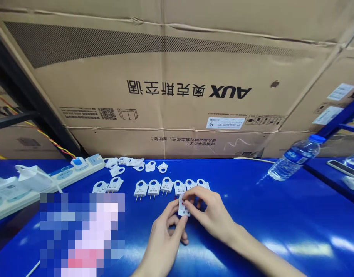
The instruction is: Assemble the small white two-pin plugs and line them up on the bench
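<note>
A small white plastic piece (183, 207) is held between both hands above the blue table. My left hand (168, 231) grips its lower left edge between thumb and fingers. The thumb and fingers of my right hand (207, 209) pinch at its upper right part, where a small dark red spot shows. Behind the hands stands a row of white plug pieces with round rings, among them one (141, 189) with two metal pins toward me. Farther back lie several loose white ring pieces (150, 166).
On the left is a long power strip (64, 175) with plugs and wires. A water bottle (295, 157) leans at the right near a blue post. Large cardboard boxes (171, 65) line the back. A blurred patch covers the lower left.
</note>
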`<state>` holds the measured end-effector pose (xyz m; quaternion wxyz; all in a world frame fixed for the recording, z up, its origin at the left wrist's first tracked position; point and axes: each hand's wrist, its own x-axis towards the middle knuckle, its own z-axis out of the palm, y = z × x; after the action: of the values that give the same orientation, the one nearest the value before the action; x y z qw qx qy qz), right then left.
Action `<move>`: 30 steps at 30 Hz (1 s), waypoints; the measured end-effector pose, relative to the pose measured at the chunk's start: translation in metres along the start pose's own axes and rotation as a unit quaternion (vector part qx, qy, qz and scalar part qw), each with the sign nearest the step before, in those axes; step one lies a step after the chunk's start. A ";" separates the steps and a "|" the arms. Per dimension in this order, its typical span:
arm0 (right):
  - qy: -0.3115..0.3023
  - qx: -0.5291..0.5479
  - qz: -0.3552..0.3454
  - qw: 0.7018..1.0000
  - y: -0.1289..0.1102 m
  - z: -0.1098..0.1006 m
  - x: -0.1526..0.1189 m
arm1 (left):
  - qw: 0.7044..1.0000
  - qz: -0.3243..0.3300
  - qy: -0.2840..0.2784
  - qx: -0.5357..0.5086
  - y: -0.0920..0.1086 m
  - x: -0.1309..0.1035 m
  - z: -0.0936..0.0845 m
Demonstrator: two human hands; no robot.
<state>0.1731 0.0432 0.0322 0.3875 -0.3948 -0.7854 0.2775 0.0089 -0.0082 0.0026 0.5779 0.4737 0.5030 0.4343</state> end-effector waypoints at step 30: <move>0.047 0.044 0.059 0.996 0.000 0.008 -0.015 | 1.000 -0.004 -0.011 0.017 -0.002 0.001 -0.002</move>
<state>0.1721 0.0296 0.0225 0.4244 -0.4356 -0.7286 0.3152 0.0071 -0.0073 0.0003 0.5773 0.4857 0.5059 0.4181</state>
